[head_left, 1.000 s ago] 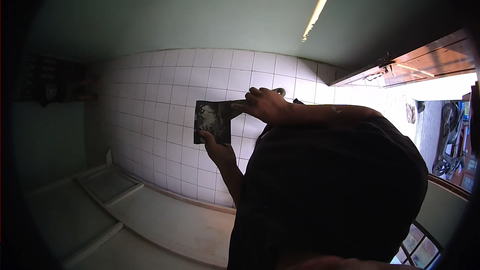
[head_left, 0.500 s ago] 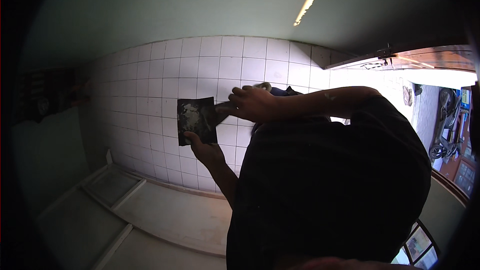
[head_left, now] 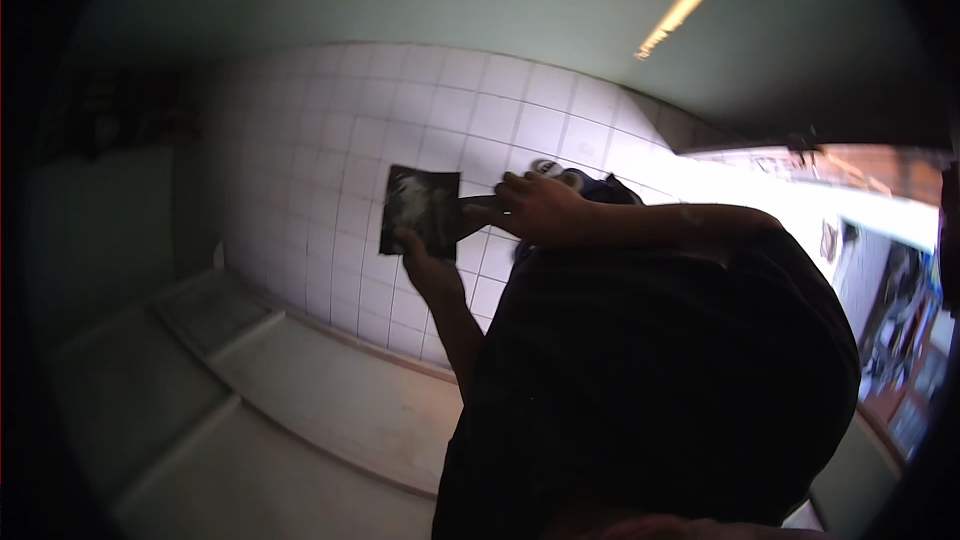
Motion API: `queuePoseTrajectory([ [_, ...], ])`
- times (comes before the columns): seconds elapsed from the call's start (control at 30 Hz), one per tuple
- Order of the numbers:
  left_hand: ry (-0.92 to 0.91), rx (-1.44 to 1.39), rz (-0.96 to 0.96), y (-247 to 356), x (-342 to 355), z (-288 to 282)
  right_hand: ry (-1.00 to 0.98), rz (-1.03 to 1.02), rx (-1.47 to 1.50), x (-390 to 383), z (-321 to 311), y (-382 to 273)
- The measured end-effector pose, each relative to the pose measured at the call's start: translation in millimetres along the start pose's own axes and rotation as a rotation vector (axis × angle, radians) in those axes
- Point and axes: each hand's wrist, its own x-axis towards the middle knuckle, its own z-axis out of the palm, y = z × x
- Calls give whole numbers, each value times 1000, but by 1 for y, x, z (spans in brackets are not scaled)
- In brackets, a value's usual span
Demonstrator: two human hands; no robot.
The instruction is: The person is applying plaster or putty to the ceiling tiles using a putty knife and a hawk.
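Note:
My left hand (head_left: 423, 258) grips a dark, square, flat board (head_left: 418, 202) at its near edge, with the thumb on top. Pale smears, like paste, cover part of the board's face. In my closed right hand (head_left: 535, 205) is what looks like a putty knife (head_left: 480, 212). Its blade meets the right edge of the board, though blur hides the exact contact. The fingers of the right hand wrap round the handle, which they mostly cover.
White tiles (head_left: 350, 170) make up the floor beneath my hands. A shoe (head_left: 545, 168) shows beyond my right hand. Pale framed panels (head_left: 330, 390) lie along the lower left. A greenish wall (head_left: 400, 0) runs across the top, and a bright doorway opens at right.
My view has tilted and shifted, so the board and both hands appear slightly higher and farther right. Both hands keep their hold, and the knife stays by the board's right edge.

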Motion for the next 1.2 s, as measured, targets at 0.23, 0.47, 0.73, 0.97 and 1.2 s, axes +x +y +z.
queuePoseTrajectory([
  [0.23,46,135,-44,4,-2,-14,-21,17,46,18,-3,8],
  [0.47,328,222,15,-8,-30,-31,-3,-43,126,38,30,14],
  [0.73,519,24,29,-32,-40,-46,-41,-321,92,73,39,21],
  [0.97,588,-141,93,-21,-63,-64,-141,-513,120,83,28,-17],
  [1.2,583,-198,143,-31,-69,-92,-164,-580,44,87,34,-45],
])
